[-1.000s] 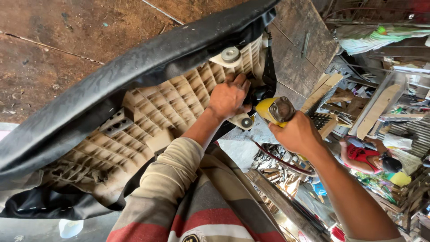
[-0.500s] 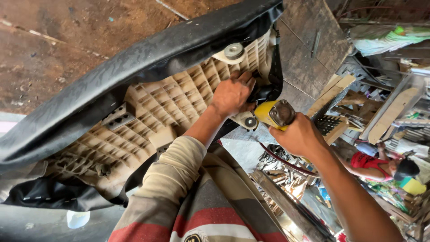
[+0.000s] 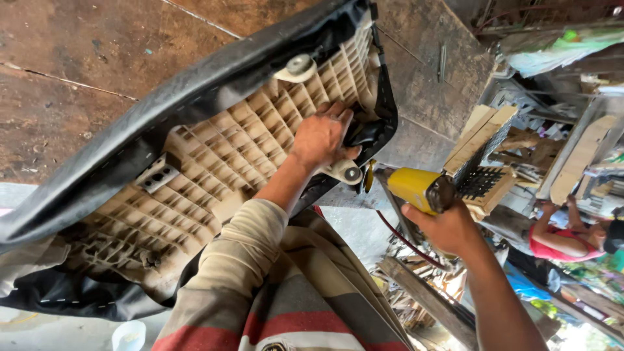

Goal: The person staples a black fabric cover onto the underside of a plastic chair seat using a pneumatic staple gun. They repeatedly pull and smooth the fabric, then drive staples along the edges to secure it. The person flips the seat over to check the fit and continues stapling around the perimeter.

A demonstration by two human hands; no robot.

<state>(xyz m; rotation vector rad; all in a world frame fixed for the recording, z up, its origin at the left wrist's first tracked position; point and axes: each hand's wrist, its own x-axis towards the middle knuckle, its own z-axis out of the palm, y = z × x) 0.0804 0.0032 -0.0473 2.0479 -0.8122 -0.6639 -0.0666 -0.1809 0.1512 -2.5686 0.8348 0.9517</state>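
Beige plastic ribs cover the underside of the seat (image 3: 214, 175), which lies upside down with its black cover (image 3: 162, 123) folded over the edge. The left hand (image 3: 322, 136) presses flat and open on the ribs near the corner. The right hand (image 3: 448, 227) grips a yellow tool (image 3: 419, 188) just beside that corner.

You have no packages, labels, signs or screens that can be told apart here; the cluttered stacks at your right are too jumbled and blurred to pick out any.
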